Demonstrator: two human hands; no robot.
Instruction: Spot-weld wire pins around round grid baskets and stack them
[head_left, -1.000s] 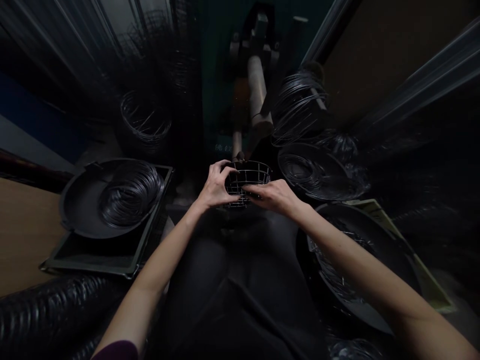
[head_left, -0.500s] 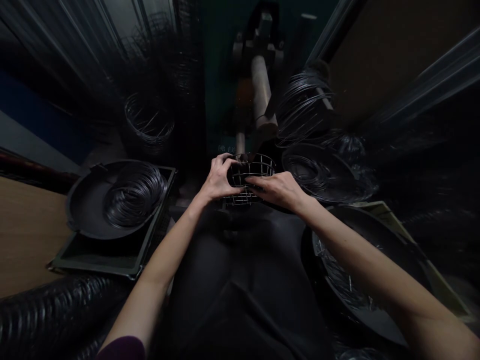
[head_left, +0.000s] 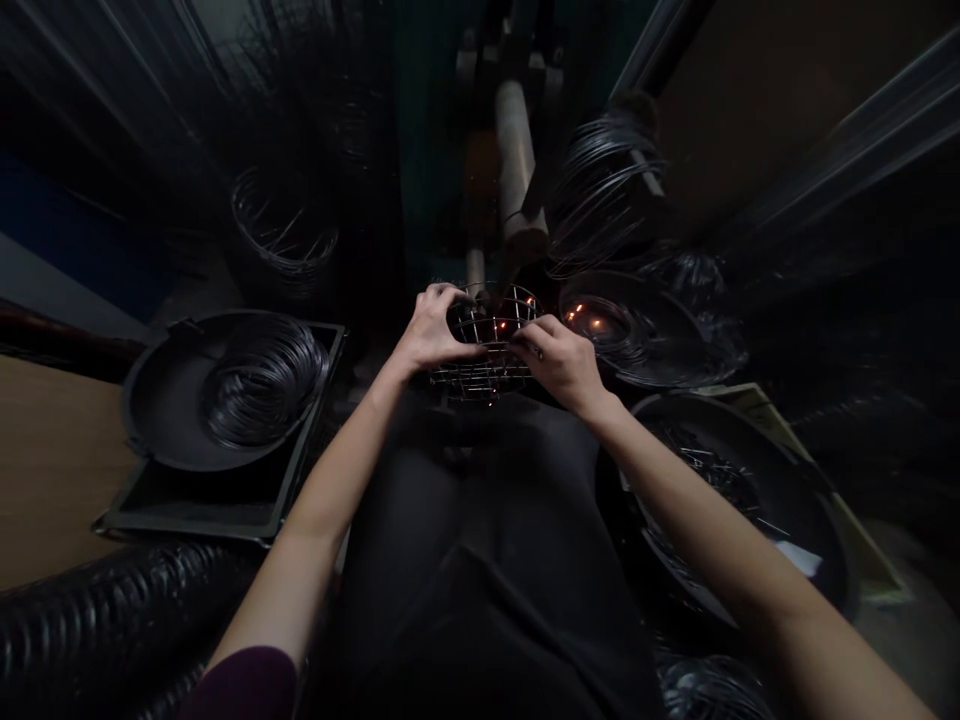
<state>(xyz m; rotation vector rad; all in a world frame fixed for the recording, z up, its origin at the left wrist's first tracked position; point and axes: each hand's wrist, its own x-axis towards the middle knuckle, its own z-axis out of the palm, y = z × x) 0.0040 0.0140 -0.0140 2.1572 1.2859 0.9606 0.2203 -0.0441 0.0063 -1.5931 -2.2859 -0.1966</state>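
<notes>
A round wire basket [head_left: 491, 375] is held in front of my body, its rim against the metal rods of a machine [head_left: 517, 150]. My left hand [head_left: 435, 330] grips its left side, thumb and fingers wrapped round the rim. On the right, my right hand [head_left: 559, 360] has its fingers bent and pinched on the basket's wires. Small orange sparks [head_left: 529, 300] glow at the basket and to its right.
At the left, a dark pan [head_left: 161, 400] holding coiled wire rings [head_left: 262, 385] rests on a green crate [head_left: 195, 515]. Another pan with rings [head_left: 675, 330] and a larger pan with wire pieces [head_left: 795, 500] stand at the right. Wire hoops [head_left: 611, 190] hang beside the machine.
Orange sparks have appeared around the basket. My right hand's fingers have curled more tightly, and the basket appears slightly turned. The whole view has shifted a little.
</notes>
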